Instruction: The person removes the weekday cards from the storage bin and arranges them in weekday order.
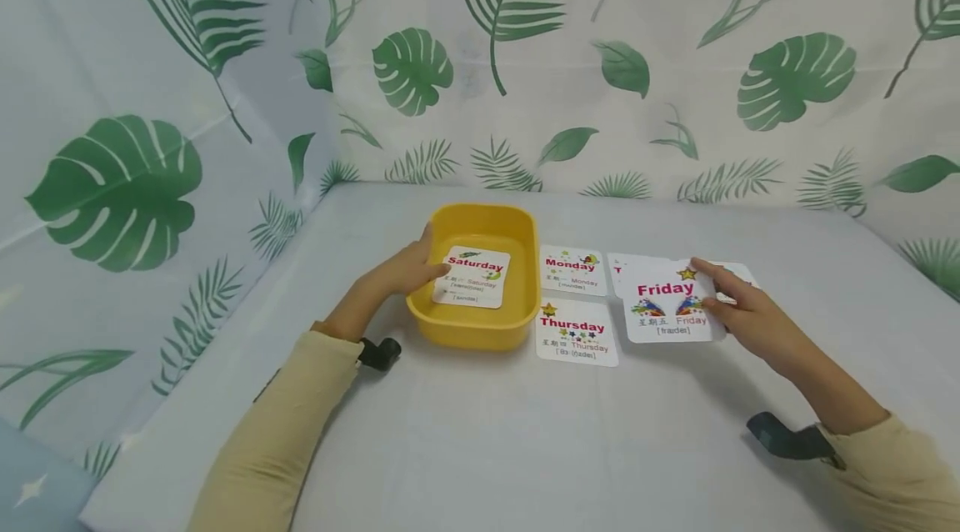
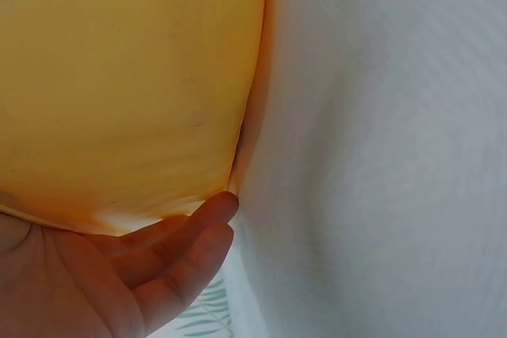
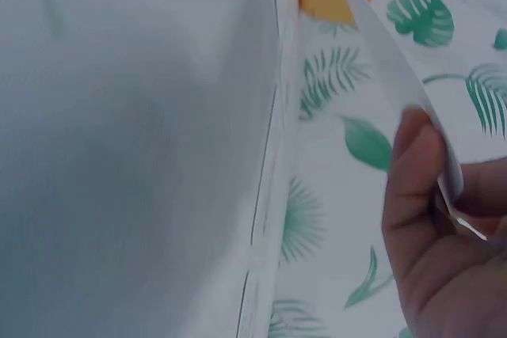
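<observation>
My left hand (image 1: pixel 408 269) grips the left side of a yellow plastic tub (image 1: pixel 472 336), thumb over the rim. In the left wrist view the fingers (image 2: pixel 178 279) lie along the tub's outer wall. A "Saturday" word card (image 1: pixel 474 286) lies face up inside the tub. At the right, my right hand (image 1: pixel 753 315) pinches the right edge of a "Friday" card (image 1: pixel 663 323), held raised over the table. The right wrist view shows this card (image 3: pixel 388 61) nearly edge-on between thumb and fingers.
A "Monday" card (image 1: pixel 573 280) and a "Thursday" card (image 1: pixel 576 348) lie on the white table (image 1: pixel 480 449), right of the tub. Two more cards behind are partly hidden by the "Friday" card and the right hand. Leaf-patterned cloth (image 1: pixel 525 115) rises behind the table.
</observation>
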The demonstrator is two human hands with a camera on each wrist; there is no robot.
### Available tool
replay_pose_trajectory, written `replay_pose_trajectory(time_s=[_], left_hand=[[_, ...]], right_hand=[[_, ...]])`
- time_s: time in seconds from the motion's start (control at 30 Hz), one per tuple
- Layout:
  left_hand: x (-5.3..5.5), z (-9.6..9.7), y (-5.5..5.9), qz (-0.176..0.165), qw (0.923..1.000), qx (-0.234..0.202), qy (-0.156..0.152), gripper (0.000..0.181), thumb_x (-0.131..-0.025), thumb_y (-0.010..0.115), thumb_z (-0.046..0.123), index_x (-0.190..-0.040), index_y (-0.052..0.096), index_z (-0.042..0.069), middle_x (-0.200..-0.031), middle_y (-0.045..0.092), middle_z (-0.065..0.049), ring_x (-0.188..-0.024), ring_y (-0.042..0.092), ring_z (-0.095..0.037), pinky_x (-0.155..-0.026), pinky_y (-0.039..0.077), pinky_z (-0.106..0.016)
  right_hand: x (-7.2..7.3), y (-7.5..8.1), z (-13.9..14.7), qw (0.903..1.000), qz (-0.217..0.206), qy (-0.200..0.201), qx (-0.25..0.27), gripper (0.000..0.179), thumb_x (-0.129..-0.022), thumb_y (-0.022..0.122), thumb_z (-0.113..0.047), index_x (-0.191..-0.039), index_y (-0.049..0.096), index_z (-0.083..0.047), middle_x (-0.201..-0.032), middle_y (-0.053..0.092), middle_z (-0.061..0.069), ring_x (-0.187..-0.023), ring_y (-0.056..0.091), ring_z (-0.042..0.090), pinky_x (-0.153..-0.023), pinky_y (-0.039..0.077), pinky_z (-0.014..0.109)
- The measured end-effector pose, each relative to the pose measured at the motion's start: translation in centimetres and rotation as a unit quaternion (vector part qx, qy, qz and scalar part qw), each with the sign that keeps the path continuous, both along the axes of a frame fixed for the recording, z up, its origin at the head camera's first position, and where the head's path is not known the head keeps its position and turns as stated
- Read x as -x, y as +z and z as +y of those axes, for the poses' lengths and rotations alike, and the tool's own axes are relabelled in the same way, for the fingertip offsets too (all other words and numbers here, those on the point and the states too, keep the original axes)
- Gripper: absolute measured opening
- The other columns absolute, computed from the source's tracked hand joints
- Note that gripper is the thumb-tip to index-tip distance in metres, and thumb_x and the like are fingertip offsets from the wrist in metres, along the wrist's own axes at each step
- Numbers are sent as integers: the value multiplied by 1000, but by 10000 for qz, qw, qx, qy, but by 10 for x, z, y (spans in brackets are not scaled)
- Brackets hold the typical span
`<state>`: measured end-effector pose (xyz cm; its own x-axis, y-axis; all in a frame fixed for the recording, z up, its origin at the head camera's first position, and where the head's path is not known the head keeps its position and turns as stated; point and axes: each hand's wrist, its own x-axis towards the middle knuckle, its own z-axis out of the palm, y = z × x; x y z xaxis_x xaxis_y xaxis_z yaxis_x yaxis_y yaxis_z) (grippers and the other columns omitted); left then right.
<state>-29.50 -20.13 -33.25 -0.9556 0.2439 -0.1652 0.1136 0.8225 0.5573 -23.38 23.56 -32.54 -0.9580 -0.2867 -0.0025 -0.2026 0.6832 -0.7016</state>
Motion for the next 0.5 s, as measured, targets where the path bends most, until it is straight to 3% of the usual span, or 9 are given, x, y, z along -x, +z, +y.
replay_pose_trajectory(time_s=[0.13, 0.3, 0.5], left_hand=[[0, 0, 0, 0, 10000, 16, 37, 85, -94, 46, 33, -143, -17, 3, -151, 9, -22, -131, 31, -29, -107, 28, -42], [0, 1, 0, -11, 10000, -6, 35, 85, -94, 46, 32, -143, -16, 2, -152, 6, -21, -134, 26, -29, -109, 25, -43], [-2, 3, 0, -17, 10000, -10, -10, 85, -94, 46, 32, -143, -17, 1, -151, 7, -22, -133, 27, -30, -108, 26, -43]], right_hand=[[0, -3, 6, 9997, -141, 0, -201, 56, -97, 40, -18, -146, 16, -7, -138, 25, 29, -87, 49, 6, -67, 41, 20], [0, -9, 2, 9988, -277, 162, -372, 56, -96, 43, -17, -145, 20, -7, -141, 25, 29, -106, 43, 28, -74, 38, 26], [-1, -15, 2, 9981, -433, 260, -358, 55, -93, 45, -11, -143, 24, -2, -129, 37, 28, -90, 50, 20, -63, 43, 25]])
